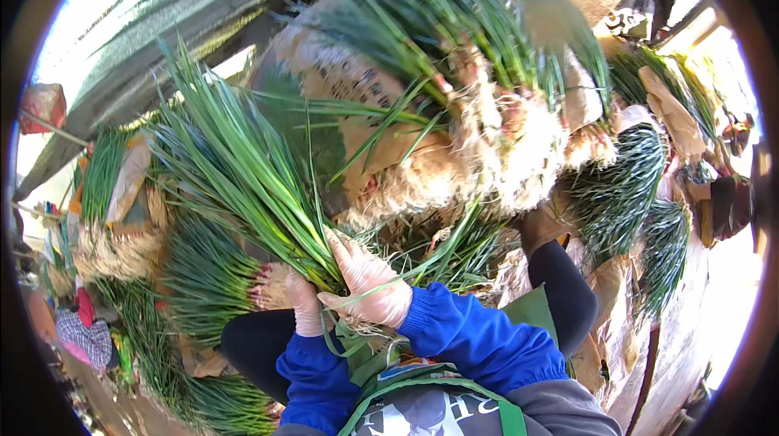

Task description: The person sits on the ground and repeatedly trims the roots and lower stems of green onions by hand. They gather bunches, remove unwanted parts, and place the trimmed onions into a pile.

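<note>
In pale translucent gloves and blue sleeves, both of my hands meet around the lower stems of a bunch of long green onion-like plants (261,192). My left hand (305,307) is wrapped round the stems from the left, its fingers partly hidden behind them. My right hand (371,287) lies against them from the right, fingers pointing up along the leaves. Pale stringy roots (371,329) poke out below my hands. The leaves fan to the upper left. Beyond my hands, a large heap of similar plants (487,59) rests on brown printed paper (359,83), roots towards me.
Loose leaves (468,253) lie between my bent knees. More bundles stand at the left (122,186), beside my left knee (213,278) and at the right (621,186). Crumpled brown paper (611,290) is by my right knee. A person in a checked garment (85,338) is at far left.
</note>
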The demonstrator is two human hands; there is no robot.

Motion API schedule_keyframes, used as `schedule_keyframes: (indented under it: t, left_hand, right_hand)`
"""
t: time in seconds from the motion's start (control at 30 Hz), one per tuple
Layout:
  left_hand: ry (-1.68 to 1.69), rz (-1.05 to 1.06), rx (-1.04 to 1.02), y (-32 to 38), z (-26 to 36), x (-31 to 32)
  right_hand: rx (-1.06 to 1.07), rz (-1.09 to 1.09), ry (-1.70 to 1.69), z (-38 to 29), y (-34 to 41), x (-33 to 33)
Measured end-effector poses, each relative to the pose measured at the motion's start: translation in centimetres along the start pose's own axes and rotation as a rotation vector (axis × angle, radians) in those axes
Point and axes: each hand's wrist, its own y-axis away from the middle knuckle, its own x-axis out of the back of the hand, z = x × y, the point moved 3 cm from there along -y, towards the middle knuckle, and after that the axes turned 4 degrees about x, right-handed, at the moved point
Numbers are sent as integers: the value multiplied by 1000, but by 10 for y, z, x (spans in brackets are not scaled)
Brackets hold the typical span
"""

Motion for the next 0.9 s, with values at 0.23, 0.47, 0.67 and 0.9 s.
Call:
schedule_keyframes:
  t: [0.23, 0.47, 0.67, 0.9]
  left_hand:
    - [-121, -473, -249, -25, 28, -200]
    - [-354, -284, 22, -88, -49, -305]
    - [-336, -283, -59, -49, -73, -198]
    - [-491, -29, 11, -6, 15, -45]
  right_hand:
    - [22, 82, -569, -25, 0, 172]
    - [-148, 346, 167, 90, -46, 331]
    - [-46, 299, 706, 176, -50, 315]
    - [246, 358, 939, 58, -21, 264]
